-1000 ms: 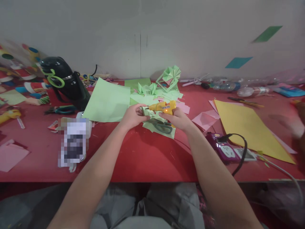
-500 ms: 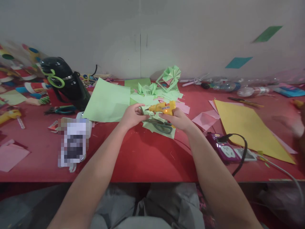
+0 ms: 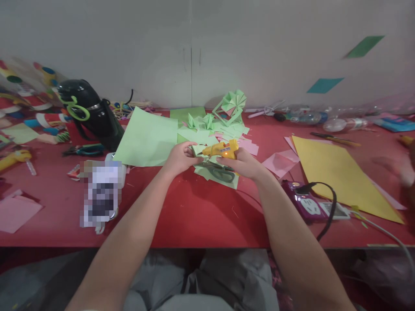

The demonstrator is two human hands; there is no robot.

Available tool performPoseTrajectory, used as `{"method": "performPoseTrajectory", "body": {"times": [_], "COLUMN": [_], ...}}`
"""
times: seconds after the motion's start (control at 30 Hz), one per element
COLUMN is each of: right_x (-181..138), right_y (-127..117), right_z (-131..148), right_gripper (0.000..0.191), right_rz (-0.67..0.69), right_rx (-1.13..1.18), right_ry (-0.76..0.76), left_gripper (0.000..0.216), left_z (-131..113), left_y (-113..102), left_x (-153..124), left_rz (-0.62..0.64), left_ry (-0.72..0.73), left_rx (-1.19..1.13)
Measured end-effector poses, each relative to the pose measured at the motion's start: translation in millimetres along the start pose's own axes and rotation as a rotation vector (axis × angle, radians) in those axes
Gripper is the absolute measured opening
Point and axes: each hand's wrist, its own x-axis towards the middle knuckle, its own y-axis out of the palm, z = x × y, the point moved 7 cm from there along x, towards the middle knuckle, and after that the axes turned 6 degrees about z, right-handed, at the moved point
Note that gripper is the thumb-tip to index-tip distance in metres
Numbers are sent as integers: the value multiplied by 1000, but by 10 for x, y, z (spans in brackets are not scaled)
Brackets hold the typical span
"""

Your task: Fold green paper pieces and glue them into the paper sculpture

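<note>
The right hand (image 3: 244,164) is wrapped around the handle of a yellow hot-glue gun (image 3: 221,149), which lies level between the two hands, a small orange light glowing on its body. Its nozzle points at the left hand (image 3: 180,159), whose thumb and fingers pinch a small pale-green paper piece (image 3: 196,150); whether the tip touches the paper cannot be told. Beneath the glue gun, scissors (image 3: 223,174) with dark looped handles rest on a green paper scrap (image 3: 231,184). Just beyond the hands lie pink paper scraps (image 3: 250,147) and, farther back, a folded green paper rosette (image 3: 234,102). A large light-green sheet (image 3: 149,136) spreads beside the left hand, with a leaning black flask (image 3: 87,103) past it. Near the right forearm sits a purple power strip (image 3: 300,202), partly beside a yellow sheet (image 3: 340,175). Everything rests on a red tabletop (image 3: 207,211).
</note>
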Motion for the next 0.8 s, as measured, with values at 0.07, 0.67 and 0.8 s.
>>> {"method": "performPoseTrajectory", "body": {"times": [0.07, 0.67, 0.8], "right_x": [-4, 27, -60], "right_y": [-18, -857, -925], "right_z": [-6, -776, -522], "right_gripper": [30, 46, 48], "right_rz": [-4, -644, -889], "right_rx": [-37, -385, -418], "right_ry": [9, 272, -10], "left_gripper": [62, 58, 55], "left_z": [-1, -27, -34], "left_y": [1, 9, 6], "left_x": [-3, -40, -34], "left_rz": [3, 17, 13], "left_ry": [3, -20, -11], "left_rx": [8, 63, 82]}}
